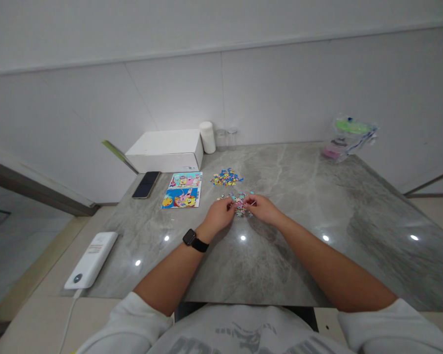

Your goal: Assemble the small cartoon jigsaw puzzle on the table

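Note:
My left hand [220, 213], with a black watch on its wrist, is closed at the left side of a pile of small pink and pale puzzle pieces [240, 209]. At the pile's right side, my right hand [261, 208] has its thumb and fingers pinched together. Whatever lies between the fingertips of either hand is too small to make out. Just beyond them is a second pile of blue and yellow pieces [226, 177]. To the left lies a colourful picture sheet [182, 190] with cartoon figures.
On the grey marble table [302, 196] are a black phone [146, 185], a white box [162, 147], a white bottle [207, 137] and glasses [232, 139]. A plastic bag [349, 137] stands back right; a white power bank [91, 260] with a cable lies front left.

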`<state>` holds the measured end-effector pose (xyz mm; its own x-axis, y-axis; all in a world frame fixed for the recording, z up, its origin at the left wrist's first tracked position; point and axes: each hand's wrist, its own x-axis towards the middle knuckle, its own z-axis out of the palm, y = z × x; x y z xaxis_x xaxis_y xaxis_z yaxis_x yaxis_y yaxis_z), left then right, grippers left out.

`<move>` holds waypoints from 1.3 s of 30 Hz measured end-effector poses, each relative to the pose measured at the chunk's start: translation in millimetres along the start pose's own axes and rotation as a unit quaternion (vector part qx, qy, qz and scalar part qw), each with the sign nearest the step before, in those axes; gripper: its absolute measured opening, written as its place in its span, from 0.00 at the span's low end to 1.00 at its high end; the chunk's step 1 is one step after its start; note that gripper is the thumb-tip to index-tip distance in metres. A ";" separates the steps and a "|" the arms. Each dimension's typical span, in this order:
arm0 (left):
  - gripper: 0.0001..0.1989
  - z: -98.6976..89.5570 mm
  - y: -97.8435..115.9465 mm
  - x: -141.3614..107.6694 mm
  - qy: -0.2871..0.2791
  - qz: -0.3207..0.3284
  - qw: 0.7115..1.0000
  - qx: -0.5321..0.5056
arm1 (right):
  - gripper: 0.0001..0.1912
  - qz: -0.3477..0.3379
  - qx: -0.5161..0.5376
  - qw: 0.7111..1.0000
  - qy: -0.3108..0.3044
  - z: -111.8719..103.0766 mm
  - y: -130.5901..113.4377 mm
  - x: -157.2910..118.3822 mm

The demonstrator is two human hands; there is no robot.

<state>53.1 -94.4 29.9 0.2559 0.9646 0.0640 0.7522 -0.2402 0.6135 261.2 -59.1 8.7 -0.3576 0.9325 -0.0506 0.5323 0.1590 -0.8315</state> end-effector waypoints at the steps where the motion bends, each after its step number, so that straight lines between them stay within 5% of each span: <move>1: 0.11 0.1 0.9 1.1 -0.001 0.006 1.000 0.015 | 0.06 0.001 -0.003 1.000 0.000 -0.1 0.0 -0.1; 11: 0.11 2.1 6.3 4.5 -0.019 0.014 1.000 -0.018 | 0.08 0.001 -0.028 1.000 0.007 2.0 -8.3 0.6; 17: 0.09 1.0 -2.2 6.1 -0.017 -0.059 0.991 -0.116 | 0.06 -0.061 -0.091 0.993 0.053 -0.9 -23.1 -8.3; 28: 0.09 -11.0 -6.3 7.2 0.003 -0.023 0.993 0.116 | 0.08 0.023 -0.060 0.997 0.035 1.7 -8.6 4.5; 39: 0.12 5.3 -8.8 10.2 0.014 0.011 1.000 -0.004 | 0.11 0.010 0.064 0.998 -0.002 5.6 0.8 13.6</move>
<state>52.3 -83.0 21.1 0.2551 0.9617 0.1002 0.7411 -0.2611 0.6185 252.4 -48.1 4.3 -0.3519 0.9334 -0.0702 0.4379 0.0978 -0.8937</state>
